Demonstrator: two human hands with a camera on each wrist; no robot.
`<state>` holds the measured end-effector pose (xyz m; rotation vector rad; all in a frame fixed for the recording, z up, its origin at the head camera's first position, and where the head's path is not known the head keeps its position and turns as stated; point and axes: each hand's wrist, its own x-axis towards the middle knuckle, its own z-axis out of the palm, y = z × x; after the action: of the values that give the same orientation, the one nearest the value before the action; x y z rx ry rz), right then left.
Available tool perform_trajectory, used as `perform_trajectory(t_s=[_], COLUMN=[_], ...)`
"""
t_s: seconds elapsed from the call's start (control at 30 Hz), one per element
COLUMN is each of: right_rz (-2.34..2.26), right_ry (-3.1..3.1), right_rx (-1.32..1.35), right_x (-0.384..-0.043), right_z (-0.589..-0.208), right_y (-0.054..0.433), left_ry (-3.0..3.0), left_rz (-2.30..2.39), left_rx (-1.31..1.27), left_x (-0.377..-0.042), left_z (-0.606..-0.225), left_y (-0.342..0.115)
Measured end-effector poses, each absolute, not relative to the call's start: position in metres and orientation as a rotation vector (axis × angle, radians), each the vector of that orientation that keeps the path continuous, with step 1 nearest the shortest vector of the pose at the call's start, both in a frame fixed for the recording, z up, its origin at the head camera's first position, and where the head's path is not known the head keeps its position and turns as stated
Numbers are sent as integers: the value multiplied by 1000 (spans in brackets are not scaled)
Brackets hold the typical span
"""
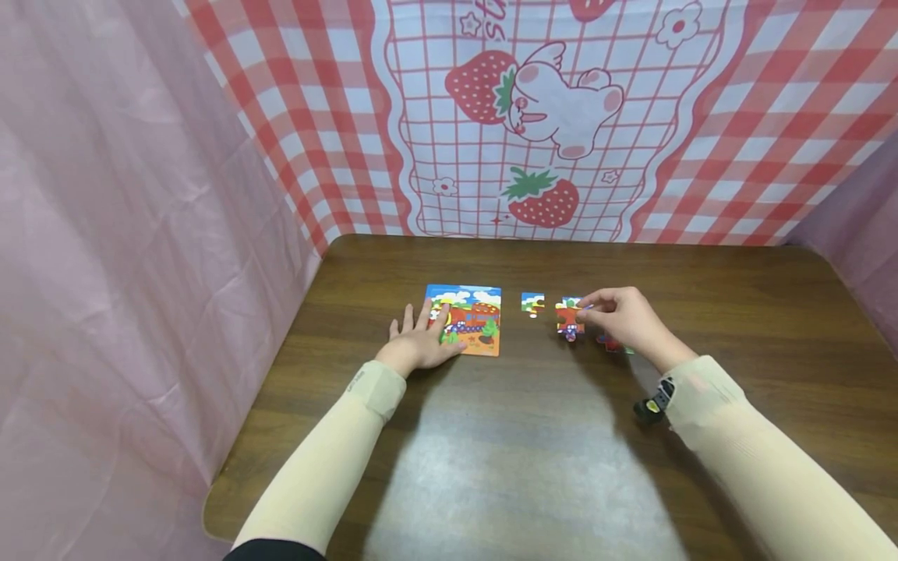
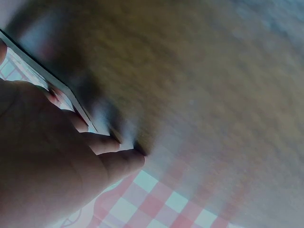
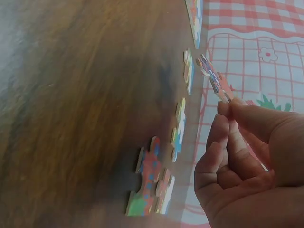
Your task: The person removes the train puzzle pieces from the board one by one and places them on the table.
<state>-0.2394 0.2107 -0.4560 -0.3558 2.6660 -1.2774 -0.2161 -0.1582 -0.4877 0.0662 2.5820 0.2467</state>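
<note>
My left hand (image 1: 419, 343) rests with spread fingers on a colourful picture puzzle board (image 1: 484, 321), over its left side. In the left wrist view the left hand (image 2: 52, 147) lies along the board's dark edge. Between thumb and fingertips my right hand (image 1: 624, 321) pinches a jigsaw piece (image 3: 216, 80), orange with a purple pattern, held above the table. A blue, white and green piece (image 1: 532, 302) lies between the board and the right hand. Seen from the right wrist, another piece (image 3: 178, 130) and a red piece with blue dots (image 3: 150, 173) lie near the right hand (image 3: 251, 161).
A brown wooden table (image 1: 519, 452) carries everything. Behind its far edge hangs a red checked cloth (image 1: 337, 117) with strawberries, and a pink curtain (image 1: 126, 234) hangs at the left. The right wrist wears a dark strapped device (image 1: 652, 405).
</note>
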Motion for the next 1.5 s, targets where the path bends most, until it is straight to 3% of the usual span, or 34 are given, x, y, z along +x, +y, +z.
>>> perform_trajectory(t_s=[0.33,0.97,1.5], right_rz=[-1118,-780,-696], right_ry=[2711,2891,2883], right_rx=[-363,-713,-702], right_x=[-236,-241,-245], right_z=[-462,-472,-474], right_y=[217,215,210], left_ry=[2582,2598,2575], left_rz=[255,236,223], left_rx=[70,87,79], left_x=[-217,-221,-220], left_z=[-492,-497,-491], left_y=[-160,-163,-160])
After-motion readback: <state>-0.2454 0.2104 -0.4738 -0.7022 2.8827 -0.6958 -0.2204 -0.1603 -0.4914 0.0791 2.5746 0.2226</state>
